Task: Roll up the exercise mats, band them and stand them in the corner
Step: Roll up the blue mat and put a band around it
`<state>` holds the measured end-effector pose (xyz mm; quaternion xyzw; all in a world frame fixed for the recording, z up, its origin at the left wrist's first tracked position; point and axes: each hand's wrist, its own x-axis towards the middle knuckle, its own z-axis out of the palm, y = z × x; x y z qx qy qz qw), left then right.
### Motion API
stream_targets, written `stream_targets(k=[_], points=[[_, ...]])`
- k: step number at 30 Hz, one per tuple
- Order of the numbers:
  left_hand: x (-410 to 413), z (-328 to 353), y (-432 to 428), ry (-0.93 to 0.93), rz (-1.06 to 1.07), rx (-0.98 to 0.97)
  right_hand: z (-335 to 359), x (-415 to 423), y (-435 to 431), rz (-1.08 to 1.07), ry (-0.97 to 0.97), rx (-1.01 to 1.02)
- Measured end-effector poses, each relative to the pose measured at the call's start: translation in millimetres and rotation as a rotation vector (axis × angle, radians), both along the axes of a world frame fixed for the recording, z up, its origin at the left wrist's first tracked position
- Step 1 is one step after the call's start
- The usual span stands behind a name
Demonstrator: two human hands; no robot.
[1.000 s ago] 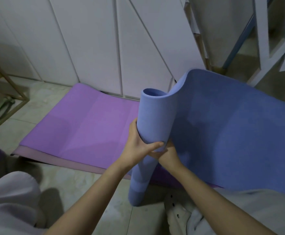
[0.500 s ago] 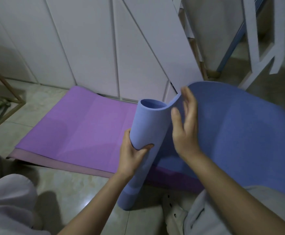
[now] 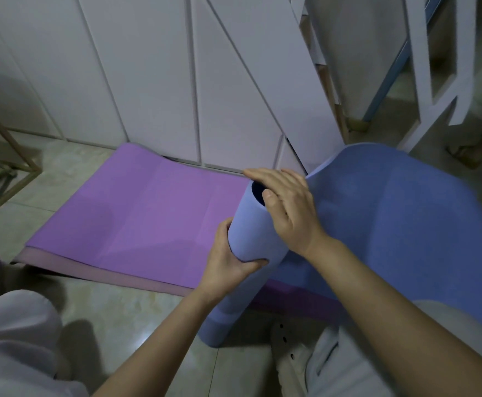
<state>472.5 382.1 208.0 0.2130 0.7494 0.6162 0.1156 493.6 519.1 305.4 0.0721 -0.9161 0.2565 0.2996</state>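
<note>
**Blue mat half rolled, both hands on it**

I see the blue mat (image 3: 405, 224) partly rolled. Its rolled part (image 3: 248, 242) stands tilted at the right end of the purple mat (image 3: 148, 213), with its lower end on the floor just in front of that mat. The left hand (image 3: 228, 262) curls round the roll's middle, gripping it. The right hand (image 3: 288, 207) lies over the open top, fingers nearly straight. The loose sheet spreads right of the purple mat.

Blue mat (image 3: 405, 224), purple mat (image 3: 148, 219), white panels (image 3: 148, 67).
</note>
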Motion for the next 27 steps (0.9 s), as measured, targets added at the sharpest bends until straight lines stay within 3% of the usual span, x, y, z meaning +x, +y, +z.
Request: stream_targets(k=[3,7,12,22,27], points=[[-1.2,1.1,-4.7,-0.01,-0.049,-0.031,5.3,5.5,1.9,0.032,-0.092,0.005],[-3.4,3.4,-5.7,-0.013,0.066,-0.048,30.0,8.0,-1.8,-0.063,-0.276,0.009],[-2.7,-1.1,-4.2,-0.022,-0.009,-0.034,31.5,5.5,-13.7,-0.056,-0.505,0.265],[-2.9,-1.7,-9.1,-0.045,-0.019,-0.083,30.7,4.8,-10.7,-0.044,-0.401,0.246],[-3.7,-5.2,-5.6,-0.061,-0.144,-0.136,23.8,9.4,0.1,-0.019,-0.346,0.204]])
